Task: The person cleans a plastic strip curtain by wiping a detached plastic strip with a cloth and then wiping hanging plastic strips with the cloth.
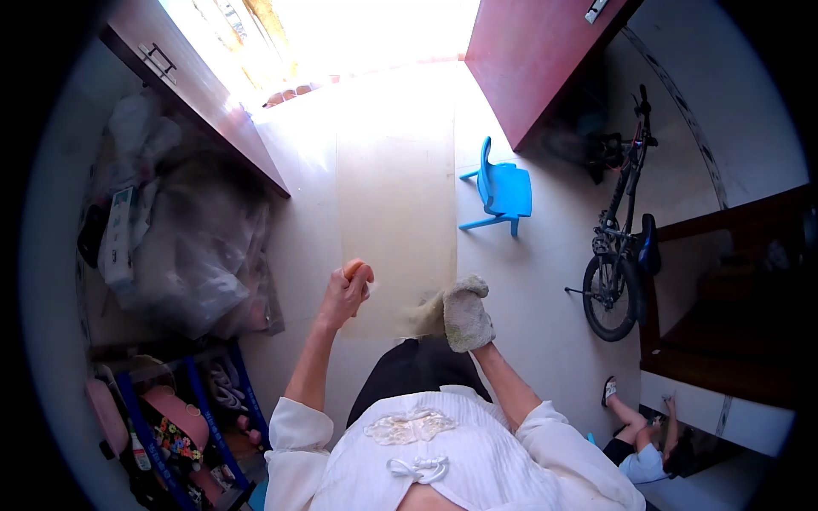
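My left hand (345, 292) is closed around a small orange object (353, 270), held up in front of me at chest height. My right hand (464, 313) wears a thick greyish work glove and grips the lower edge of a large, pale, see-through sheet (396, 196) that stretches away from me over the floor. A second bit of greyish cloth or glove (426, 315) hangs beside the gloved hand. The two hands are a short distance apart, with the sheet's lower edge between them.
A blue child's chair (503, 189) stands on the tiled floor. A bicycle (620, 247) leans at the right by a dark wooden stair. A person (643, 439) lies on the floor at lower right. Bags (192, 243) and a shoe rack (183, 413) fill the left side.
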Available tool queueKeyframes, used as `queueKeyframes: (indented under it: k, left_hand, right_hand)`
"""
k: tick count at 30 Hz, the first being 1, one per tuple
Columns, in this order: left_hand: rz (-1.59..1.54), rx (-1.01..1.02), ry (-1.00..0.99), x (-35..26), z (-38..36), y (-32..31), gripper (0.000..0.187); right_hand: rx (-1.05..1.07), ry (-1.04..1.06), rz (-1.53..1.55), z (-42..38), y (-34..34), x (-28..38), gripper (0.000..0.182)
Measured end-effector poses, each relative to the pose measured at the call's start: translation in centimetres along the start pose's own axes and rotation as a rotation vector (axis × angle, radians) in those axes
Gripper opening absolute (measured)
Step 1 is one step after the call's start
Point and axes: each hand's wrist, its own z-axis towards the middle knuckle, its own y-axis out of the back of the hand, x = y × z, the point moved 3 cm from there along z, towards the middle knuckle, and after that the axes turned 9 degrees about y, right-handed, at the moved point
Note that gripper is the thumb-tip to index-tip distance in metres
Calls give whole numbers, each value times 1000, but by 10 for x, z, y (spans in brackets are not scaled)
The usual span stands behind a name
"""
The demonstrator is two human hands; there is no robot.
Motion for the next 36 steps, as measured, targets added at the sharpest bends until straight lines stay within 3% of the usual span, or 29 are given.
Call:
queueKeyframes:
  k: [1, 2, 5, 7, 12, 15, 18, 19, 20, 21, 22, 24, 26, 27, 31, 34, 36]
  left_hand:
    - [-7, 4, 6, -1, 1, -1, 31]
    - [-18, 18, 25, -6, -2, 1, 32]
    - [-51, 36, 38, -11, -6, 3, 32]
    - [-64, 43, 24, -13, -7, 3, 32]
    - [-52, -36, 64, -7, -10, 7, 34]
    - [-13, -100, 115, 5, -6, 9, 35]
    - [-94, -45, 138, 24, 5, -4, 35]
    - [-119, -36, 120, 24, 4, -7, 35]
    - [-116, -18, 113, 25, 3, -8, 35]
    - [-112, -28, 106, 28, 2, -5, 36]
    - [-111, -44, 96, 30, 2, -1, 36]
    - [-67, -66, 70, 27, 2, 6, 36]
    - [-71, -60, 31, 20, 1, 18, 36]
    - [-81, -67, 45, 22, 3, 23, 35]
    - [6, -142, -11, 7, 4, 27, 35]
    - [-123, -22, 39, 5, -3, 18, 35]
    - [-182, 41, 49, -3, -3, 15, 34]
  right_hand:
    - [-19, -41, -375, 8, -2, -15, 25]
    - [-69, -84, -297, 23, -5, -33, 27]
    - [-356, -154, 727, 84, -8, -88, 32]
    - [-451, -156, 873, 128, -11, -110, 36]
    - [-467, -33, 687, 173, 0, -98, 49]
    - [-263, -202, 1148, 143, -1, -68, 43]
    - [-407, -175, 1001, 106, -33, -28, 38]
    - [-525, -249, 1651, 98, -57, -12, 44]
    - [-678, -120, 2143, 93, -63, -4, 46]
    - [-881, 129, 3040, 88, -70, 4, 48]
    - [-899, 341, 3546, 83, -76, 13, 50]
    - [-854, 32, 3328, 62, -74, 30, 46]
    - [-629, -296, 2375, 35, -64, 47, 43]
    - [-538, -364, 2068, 21, -58, 53, 41]
    - [-567, -461, 1985, -12, -45, 61, 34]
    - [-632, -450, 1446, -11, -34, 35, 30]
    - [-665, -470, 1243, 1, -26, 6, 27]
